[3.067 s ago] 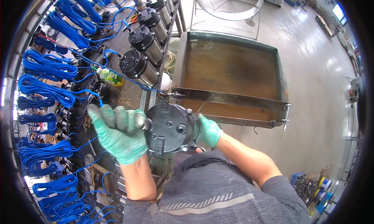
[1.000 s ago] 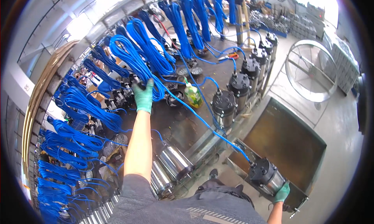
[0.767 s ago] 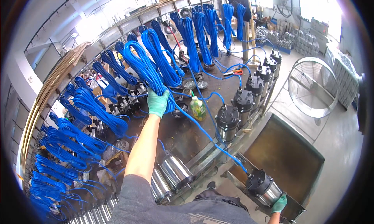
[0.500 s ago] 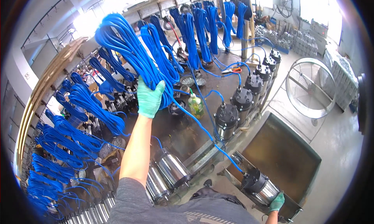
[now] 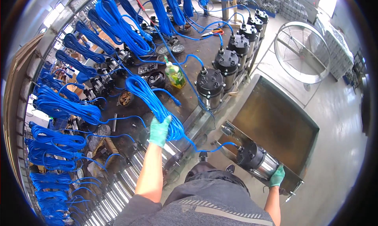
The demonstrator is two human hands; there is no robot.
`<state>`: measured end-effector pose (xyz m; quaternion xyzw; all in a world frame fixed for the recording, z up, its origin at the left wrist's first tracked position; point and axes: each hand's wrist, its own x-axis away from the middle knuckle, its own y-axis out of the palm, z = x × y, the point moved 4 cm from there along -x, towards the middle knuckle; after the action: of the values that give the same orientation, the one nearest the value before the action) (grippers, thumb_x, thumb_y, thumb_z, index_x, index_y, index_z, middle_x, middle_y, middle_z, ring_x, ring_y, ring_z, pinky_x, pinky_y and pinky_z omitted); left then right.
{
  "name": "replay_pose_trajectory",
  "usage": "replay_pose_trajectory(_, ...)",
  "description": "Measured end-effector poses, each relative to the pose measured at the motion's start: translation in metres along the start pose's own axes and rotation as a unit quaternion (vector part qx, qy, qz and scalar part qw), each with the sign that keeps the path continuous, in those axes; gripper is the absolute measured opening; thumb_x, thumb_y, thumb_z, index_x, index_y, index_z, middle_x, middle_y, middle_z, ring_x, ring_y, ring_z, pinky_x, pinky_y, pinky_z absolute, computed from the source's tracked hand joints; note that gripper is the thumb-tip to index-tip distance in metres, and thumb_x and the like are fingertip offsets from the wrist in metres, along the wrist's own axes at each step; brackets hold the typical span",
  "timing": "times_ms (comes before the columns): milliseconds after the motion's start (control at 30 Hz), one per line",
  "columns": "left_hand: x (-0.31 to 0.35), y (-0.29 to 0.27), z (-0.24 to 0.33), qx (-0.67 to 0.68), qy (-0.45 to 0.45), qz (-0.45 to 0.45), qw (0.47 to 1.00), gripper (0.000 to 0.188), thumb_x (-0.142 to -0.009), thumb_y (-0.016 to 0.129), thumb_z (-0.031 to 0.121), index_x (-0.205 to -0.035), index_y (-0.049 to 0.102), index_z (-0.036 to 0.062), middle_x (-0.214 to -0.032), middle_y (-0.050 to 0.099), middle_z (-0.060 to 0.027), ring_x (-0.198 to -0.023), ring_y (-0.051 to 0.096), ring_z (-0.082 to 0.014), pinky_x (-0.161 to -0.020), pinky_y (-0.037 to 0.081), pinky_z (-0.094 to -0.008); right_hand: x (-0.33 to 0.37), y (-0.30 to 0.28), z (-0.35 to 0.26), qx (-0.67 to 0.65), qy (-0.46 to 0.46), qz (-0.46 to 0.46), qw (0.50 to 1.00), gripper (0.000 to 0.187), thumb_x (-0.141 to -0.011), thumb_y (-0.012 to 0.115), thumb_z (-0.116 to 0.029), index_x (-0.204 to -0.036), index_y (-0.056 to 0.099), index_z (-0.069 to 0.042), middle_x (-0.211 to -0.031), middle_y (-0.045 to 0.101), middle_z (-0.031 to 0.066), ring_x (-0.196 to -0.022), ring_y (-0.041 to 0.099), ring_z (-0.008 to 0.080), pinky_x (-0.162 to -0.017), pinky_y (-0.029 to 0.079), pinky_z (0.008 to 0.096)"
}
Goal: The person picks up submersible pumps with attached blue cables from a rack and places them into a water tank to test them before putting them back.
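Observation:
A bundle of blue cable (image 5: 143, 93) is in my left hand (image 5: 160, 130), whose green-gloved fingers are wrapped round its near end. The bundle hangs over the workbench, and a loose plug end sticks out to its right. From it a single cable runs to the black-topped end of a shiny steel pump motor (image 5: 256, 160), which lies on its side in a metal cradle (image 5: 290, 182). Also in a green glove, my right hand (image 5: 278, 176) grips the motor's bare steel end; some of its fingers are hidden.
Beneath the cradle is a shallow metal tank (image 5: 271, 112) of brownish liquid. Several upright motors (image 5: 210, 88) line the bench edge. On the bench stand a green-yellow bottle (image 5: 174, 74) and orange-handled pliers (image 5: 212, 33). Blue cable bundles (image 5: 69, 106) hang leftward. A large fan (image 5: 303, 53) stands right.
My left hand has brought the cable bundle down from high by the hanging coils to low over the bench, nearer my body. My right hand stays on the motor. The view has tilted downward.

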<state>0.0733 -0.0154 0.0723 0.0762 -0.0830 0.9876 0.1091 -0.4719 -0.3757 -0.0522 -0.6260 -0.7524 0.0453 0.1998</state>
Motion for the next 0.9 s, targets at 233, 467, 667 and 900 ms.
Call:
replay_pose_trajectory(233,0.059,0.104,-0.028,-0.201,0.123,-0.203,0.95,0.046,-0.093,0.066,0.029,-0.128,0.059,-0.0006,-0.124,0.062,-0.0211,-0.119,0.058,-0.0336,-0.101,0.046,-0.0427,0.01,0.0,-0.025,0.168,-0.037,0.029,0.985,0.049,-0.107,0.043,-0.037,-0.108,0.067,0.006,-0.088,0.072,0.0177,-0.075,0.057,0.0195,-0.075,0.049,0.0371)
replay_pose_trajectory(467,0.118,0.214,-0.005,-0.259,0.123,-0.554,0.782,0.031,-0.098,0.062,0.025,-0.117,0.059,0.0009,-0.096,0.069,-0.0169,-0.09,0.068,-0.0305,-0.082,0.054,-0.04,0.014,0.002,-0.027,0.108,-0.043,0.054,0.992,0.049,-0.105,0.048,-0.038,-0.099,0.069,0.006,-0.08,0.069,0.022,-0.069,0.055,0.0198,-0.072,0.05,0.0385)
replay_pose_trajectory(667,0.122,0.247,-0.036,-0.288,0.207,-0.45,0.82,0.017,-0.093,0.067,0.018,-0.097,0.062,0.0022,-0.081,0.066,-0.0204,-0.069,0.064,-0.0346,-0.066,0.051,-0.0408,0.03,-0.011,-0.051,0.181,-0.048,0.083,0.979,0.049,-0.105,0.049,-0.037,-0.088,0.066,0.005,-0.071,0.063,0.0215,-0.061,0.05,0.024,-0.065,0.047,0.0399)
replay_pose_trajectory(900,0.117,0.267,-0.085,-0.378,0.175,-0.403,0.815,0.02,-0.093,0.067,0.025,-0.101,0.064,0.0066,-0.083,0.068,-0.021,-0.079,0.065,-0.0407,-0.072,0.051,-0.0459,0.032,-0.008,-0.06,0.331,-0.016,0.096,0.939,0.046,-0.103,0.042,-0.042,-0.089,0.065,-0.004,-0.092,0.066,0.026,-0.088,0.06,0.049,-0.078,0.048,0.0541)
